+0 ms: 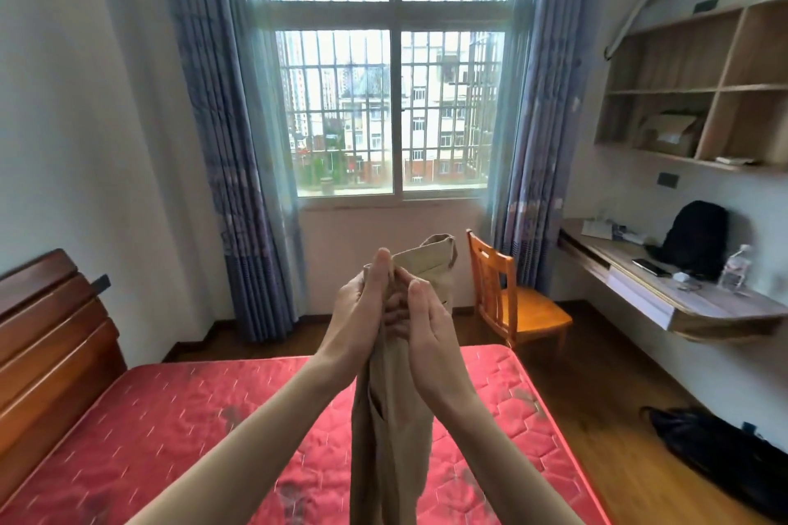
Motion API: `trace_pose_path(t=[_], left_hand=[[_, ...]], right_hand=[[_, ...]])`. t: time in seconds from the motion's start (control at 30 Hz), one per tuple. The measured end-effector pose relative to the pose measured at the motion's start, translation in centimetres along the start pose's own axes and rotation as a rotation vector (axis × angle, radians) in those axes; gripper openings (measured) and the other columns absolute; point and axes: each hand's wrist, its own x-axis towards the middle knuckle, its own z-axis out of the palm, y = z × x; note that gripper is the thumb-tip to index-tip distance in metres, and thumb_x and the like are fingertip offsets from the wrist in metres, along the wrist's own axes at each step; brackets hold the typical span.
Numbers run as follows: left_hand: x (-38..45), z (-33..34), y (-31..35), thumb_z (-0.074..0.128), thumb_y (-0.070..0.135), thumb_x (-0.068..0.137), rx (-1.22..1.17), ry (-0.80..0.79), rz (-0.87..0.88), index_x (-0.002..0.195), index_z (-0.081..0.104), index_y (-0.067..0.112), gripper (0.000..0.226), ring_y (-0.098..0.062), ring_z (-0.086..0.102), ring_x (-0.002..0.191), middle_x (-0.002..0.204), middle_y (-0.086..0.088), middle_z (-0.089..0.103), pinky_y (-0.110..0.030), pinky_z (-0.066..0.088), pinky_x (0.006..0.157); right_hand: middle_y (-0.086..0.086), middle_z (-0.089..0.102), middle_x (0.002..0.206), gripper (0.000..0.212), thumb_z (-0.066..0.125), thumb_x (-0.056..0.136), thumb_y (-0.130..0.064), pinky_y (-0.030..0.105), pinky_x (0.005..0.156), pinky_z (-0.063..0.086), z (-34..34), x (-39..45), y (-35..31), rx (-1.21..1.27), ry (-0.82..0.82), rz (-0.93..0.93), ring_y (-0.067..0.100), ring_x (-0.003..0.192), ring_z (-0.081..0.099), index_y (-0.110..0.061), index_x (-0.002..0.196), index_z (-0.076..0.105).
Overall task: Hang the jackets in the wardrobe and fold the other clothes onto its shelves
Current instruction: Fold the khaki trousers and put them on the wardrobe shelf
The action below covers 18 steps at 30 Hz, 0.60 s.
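Head view: nearest, at six o'clock, the beige trousers (394, 418) hang lengthwise over the red mattress (170, 418), held raised at centre, probably to line up the waistband for folding. The left hand (362, 311) and right hand (426, 324) both pinch the waistband between them, palms facing. A wooden chair (507, 298) stands at two o'clock beyond the bed; no wardrobe shows.

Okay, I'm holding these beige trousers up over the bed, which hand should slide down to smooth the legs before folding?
Probably the right hand: it grips the beige trousers lower down, nearer the hanging legs. The left hand pinches the top edge of the waistband, so it is better placed to hold them up.
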Motion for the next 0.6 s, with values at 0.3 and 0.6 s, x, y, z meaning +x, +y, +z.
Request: trace_pose_path(t=[0.3, 0.6], left_hand=[[0.5, -3.9, -0.9, 0.065, 0.025, 0.102, 0.059, 0.024, 0.166, 0.098, 0.058, 0.003, 0.024, -0.013, 0.06, 0.084, 0.087, -0.002, 0.064, -0.03, 0.054, 0.079], [0.7, -6.3, 2.6, 0.078, 0.048, 0.085, 0.098, 0.018, 0.056, 0.1, 0.066, 0.015, 0.038, -0.008, 0.066, 0.077, 0.083, 0.003, 0.07, -0.024, 0.055, 0.071]], right_hand=[[-0.005, 0.072, 0.101, 0.023, 0.069, 0.098, -0.013, 0.039, 0.083, 0.059, -4.0, 1.5, 1.0, -0.286, 0.207, -0.286, 0.017, 0.092, 0.07, -0.021, 0.12, 0.071], [0.01, 0.078, 0.111, 0.046, 0.085, 0.078, -0.042, 0.042, 0.094, 0.06, -7.3, 5.3, -2.0, -0.03, -0.331, 0.333, 0.029, 0.109, 0.073, -0.013, 0.112, 0.077]])
